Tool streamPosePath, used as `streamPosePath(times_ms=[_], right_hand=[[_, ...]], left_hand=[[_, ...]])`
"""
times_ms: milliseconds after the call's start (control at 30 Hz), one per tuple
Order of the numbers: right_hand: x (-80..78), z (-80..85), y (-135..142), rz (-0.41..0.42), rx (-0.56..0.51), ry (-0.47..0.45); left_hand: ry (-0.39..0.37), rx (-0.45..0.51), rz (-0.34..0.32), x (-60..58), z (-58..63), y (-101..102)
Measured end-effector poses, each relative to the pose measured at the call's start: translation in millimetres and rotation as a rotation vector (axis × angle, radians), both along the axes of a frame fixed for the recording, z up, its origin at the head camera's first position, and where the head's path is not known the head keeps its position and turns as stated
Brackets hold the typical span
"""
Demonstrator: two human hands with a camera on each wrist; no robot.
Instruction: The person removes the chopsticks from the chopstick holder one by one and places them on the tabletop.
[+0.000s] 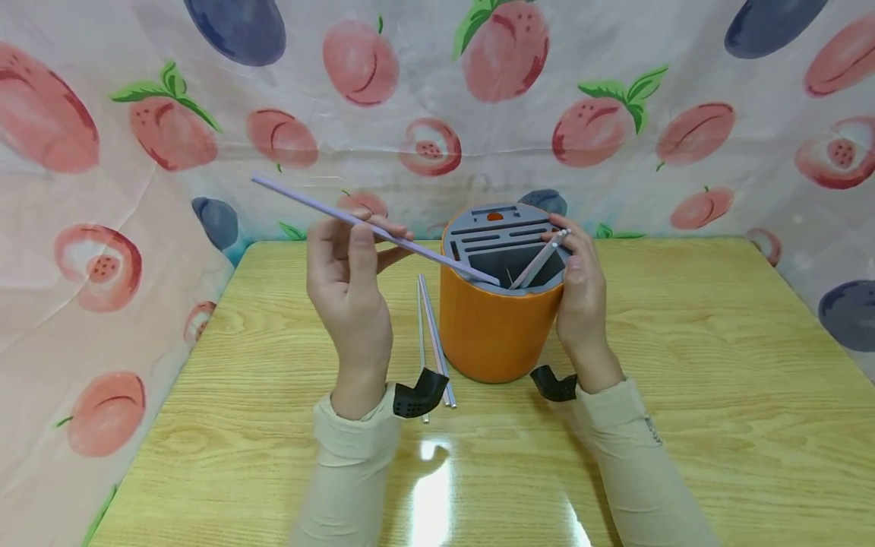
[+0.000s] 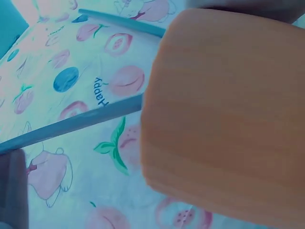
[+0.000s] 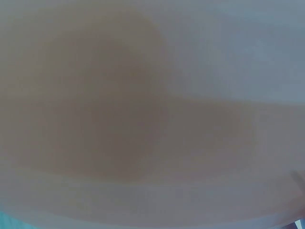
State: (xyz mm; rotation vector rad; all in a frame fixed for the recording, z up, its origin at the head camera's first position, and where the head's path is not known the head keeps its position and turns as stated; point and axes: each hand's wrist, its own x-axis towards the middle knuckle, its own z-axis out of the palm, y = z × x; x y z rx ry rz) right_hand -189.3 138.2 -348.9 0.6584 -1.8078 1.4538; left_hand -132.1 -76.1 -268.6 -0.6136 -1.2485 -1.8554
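My left hand (image 1: 352, 281) pinches a long lilac chopstick (image 1: 307, 201) between thumb and fingers. The chopstick slants down to the right, its lower end at the front opening of an orange utensil holder (image 1: 495, 334). A grey slotted top (image 1: 502, 232) covers the holder. At its right side, my right hand (image 1: 581, 292) grips the holder, with fingertips over the rim. A few chopsticks (image 1: 543, 262) lean inside the large front compartment, close to those fingers. In the left wrist view, the holder (image 2: 224, 114) fills the right half and the held chopstick (image 2: 71, 125) crosses the left.
Several more chopsticks (image 1: 434, 342) lie on the wooden table (image 1: 718, 395) just left of the holder. A fruit-printed cloth (image 1: 424, 83) hangs behind and along the sides of the table. The right wrist view is a close blur.
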Motion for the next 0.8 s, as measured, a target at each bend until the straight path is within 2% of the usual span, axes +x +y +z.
streamPosePath(times_ms=[133, 267, 367, 467, 567, 667, 800], right_hand=[[0.3, -0.2, 0.7, -0.005, 0.006, -0.002], [1.0, -0.3, 0.4, -0.003, 0.008, -0.005], [1.0, -0.3, 0.2, 0.001, 0.005, -0.005], [0.3, 0.1, 0.1, 0.003, 0.0, -0.005], [-0.5, -0.2, 0.5, 0.006, -0.006, -0.005], [-1.4, -0.9, 0.7, 0.01, -0.009, -0.004], [-2.3, -1.3, 0.4, 0.011, -0.014, 0.003]], left_hand=[[0.059, 0.104, 0.058, -4.0, -1.5, -6.7], [0.106, 0.195, 0.063, -2.8, 0.7, -13.2], [0.116, 0.215, 0.057, -1.1, 2.5, -17.6], [0.079, 0.166, 0.042, -0.6, 2.9, -20.4], [0.011, 0.067, 0.026, -0.3, 2.2, -21.5], [-0.091, -0.046, 0.024, 0.5, 2.1, -21.1], [-0.269, -0.232, 0.049, -2.6, -1.3, -21.1]])
